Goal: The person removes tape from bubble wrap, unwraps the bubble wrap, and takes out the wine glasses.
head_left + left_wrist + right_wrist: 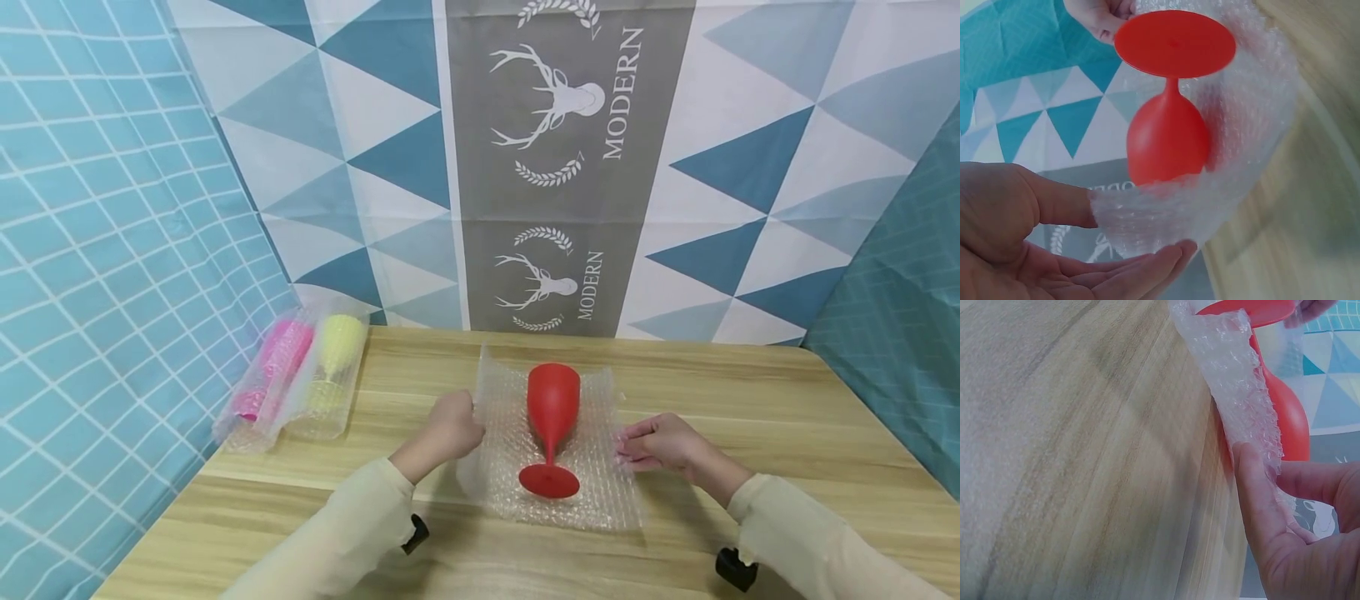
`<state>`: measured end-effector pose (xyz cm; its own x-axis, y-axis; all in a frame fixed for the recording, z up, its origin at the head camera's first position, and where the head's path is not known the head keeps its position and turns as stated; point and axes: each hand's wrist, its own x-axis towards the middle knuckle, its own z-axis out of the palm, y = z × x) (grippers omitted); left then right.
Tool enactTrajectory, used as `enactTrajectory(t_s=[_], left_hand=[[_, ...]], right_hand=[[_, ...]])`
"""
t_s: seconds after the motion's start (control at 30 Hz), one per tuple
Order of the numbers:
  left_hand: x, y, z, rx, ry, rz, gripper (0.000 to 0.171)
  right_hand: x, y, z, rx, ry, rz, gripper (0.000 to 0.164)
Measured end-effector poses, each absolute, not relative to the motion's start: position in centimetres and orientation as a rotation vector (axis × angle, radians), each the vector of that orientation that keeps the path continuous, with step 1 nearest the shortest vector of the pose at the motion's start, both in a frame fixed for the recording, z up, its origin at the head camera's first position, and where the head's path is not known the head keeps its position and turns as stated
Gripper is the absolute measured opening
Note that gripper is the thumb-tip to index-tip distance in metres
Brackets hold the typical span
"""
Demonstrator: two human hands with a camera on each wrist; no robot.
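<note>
A red goblet [553, 408] lies on its side on a sheet of bubble wrap [510, 492], its round foot toward me and its bowl toward the wall. My left hand [452, 427] pinches the sheet's left edge between thumb and fingers; the left wrist view shows that edge raised beside the goblet [1166, 140]. On the opposite side, my right hand [660, 443] grips the right edge. In the right wrist view the thumb and fingers pinch the bubble wrap [1235, 375], with the goblet's bowl [1291, 419] partly hidden behind it.
Two wrapped goblets, one pink [281, 358] and one yellow [340, 342], lie side by side at the table's back left. The wooden table [750, 392] meets a patterned cloth wall [555, 167] behind. Blue gridded cloth [90, 250] hangs at the left.
</note>
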<state>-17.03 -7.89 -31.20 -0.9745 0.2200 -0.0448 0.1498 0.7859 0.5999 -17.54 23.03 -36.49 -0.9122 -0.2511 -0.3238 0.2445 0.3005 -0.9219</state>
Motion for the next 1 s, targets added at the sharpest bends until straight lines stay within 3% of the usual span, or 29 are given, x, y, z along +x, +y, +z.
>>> enactTrajectory(t_s=[0.13,0.57,0.7,0.87,1.0], left_hand=[[-17.2,-8.8,-31.8,0.281,2.842,0.983,0.048],[-17.4,-11.8,-34.2,0.169,2.870,1.111,0.052],[-17.4,-12.7,-34.8,0.130,2.868,1.144,0.043],[-17.3,-13.3,-35.3,0.047,2.863,1.143,0.019],[-17.4,-13.6,-35.7,0.009,2.846,1.132,0.014]], right_hand=[[-17.5,23.0,-36.5,0.003,2.176,-1.648,0.037],[-17.7,23.6,-37.1,0.000,2.182,-1.657,0.036],[-17.7,23.9,-37.3,0.006,2.180,-1.659,0.038],[-17.7,24.3,-37.6,0.017,2.179,-1.658,0.039],[-17.7,24.5,-37.8,0.028,2.171,-1.662,0.040]])
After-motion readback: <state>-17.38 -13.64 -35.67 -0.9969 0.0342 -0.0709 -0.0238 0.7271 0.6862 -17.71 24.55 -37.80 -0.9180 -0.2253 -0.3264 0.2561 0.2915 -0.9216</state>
